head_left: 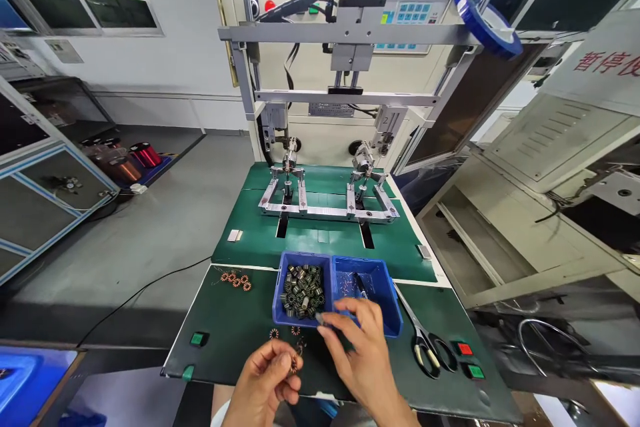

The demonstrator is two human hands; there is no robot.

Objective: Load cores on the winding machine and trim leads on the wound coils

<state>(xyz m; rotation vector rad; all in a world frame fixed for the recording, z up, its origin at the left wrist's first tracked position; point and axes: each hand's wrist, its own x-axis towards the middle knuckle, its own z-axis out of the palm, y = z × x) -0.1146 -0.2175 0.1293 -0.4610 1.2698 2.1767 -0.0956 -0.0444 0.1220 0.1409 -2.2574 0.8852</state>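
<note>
My left hand [270, 377] is closed on a small copper-wound ring [293, 364] near the table's front edge. To its right, my right hand [363, 347] pinches a small greyish piece [320, 317] between thumb and finger, at the front rim of the left blue bin [277, 310]. Many small dark metal cores [303, 288] fill that bin. The right blue bin [395, 310] holds a dark pen-like tool [360, 285] and bits of wire. More wound rings [274, 333] lie just beyond my left hand, and a group of wound rings [235, 279] lies at the left.
Scissors [425, 340] lie right of the bins, beside red [465, 349] and green [475, 371] buttons. Another green button [199, 339] is at the left. Behind the bins stands a machine with a metal fixture frame [327, 213].
</note>
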